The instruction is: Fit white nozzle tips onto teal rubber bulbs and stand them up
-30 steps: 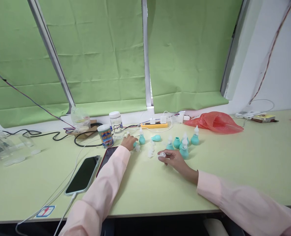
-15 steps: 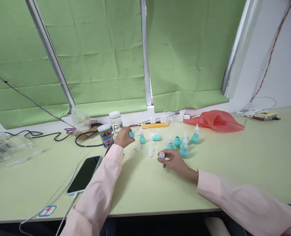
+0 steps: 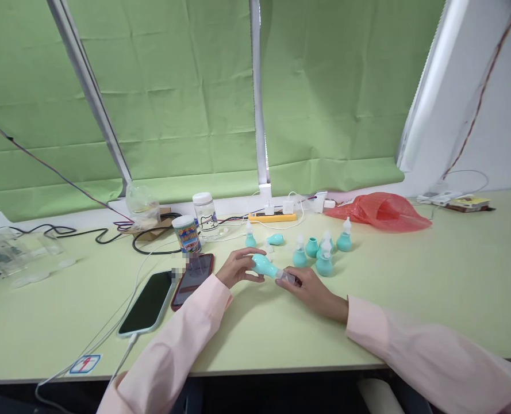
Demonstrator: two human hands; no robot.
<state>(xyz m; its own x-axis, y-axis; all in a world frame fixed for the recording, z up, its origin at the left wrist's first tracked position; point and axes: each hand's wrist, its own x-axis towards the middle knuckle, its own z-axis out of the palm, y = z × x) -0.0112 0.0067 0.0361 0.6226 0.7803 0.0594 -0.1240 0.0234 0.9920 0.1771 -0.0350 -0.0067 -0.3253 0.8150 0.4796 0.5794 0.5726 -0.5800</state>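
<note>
My left hand (image 3: 237, 267) grips a teal rubber bulb (image 3: 262, 265) lying sideways just above the table. My right hand (image 3: 307, 286) pinches a small clear tip (image 3: 286, 277) against the bulb's open end, so both hands meet at the middle of the desk. Behind them stand several more teal bulbs with white tips (image 3: 324, 253), one bulb without a tip (image 3: 311, 247) and one bulb lying on its side (image 3: 275, 238). Both arms wear pale pink sleeves.
Two phones (image 3: 148, 303) (image 3: 193, 274) lie left of my hands, one on a white cable. A printed can (image 3: 187, 234), a clear jar (image 3: 204, 214), a yellow power strip (image 3: 271, 217) and a red plastic bag (image 3: 378, 211) line the back. Clear containers (image 3: 9, 256) sit far left.
My left hand picked up a teal bulb near the can and brought it back to the middle. My right hand lifted the clear tip and now holds it against the bulb's end.
</note>
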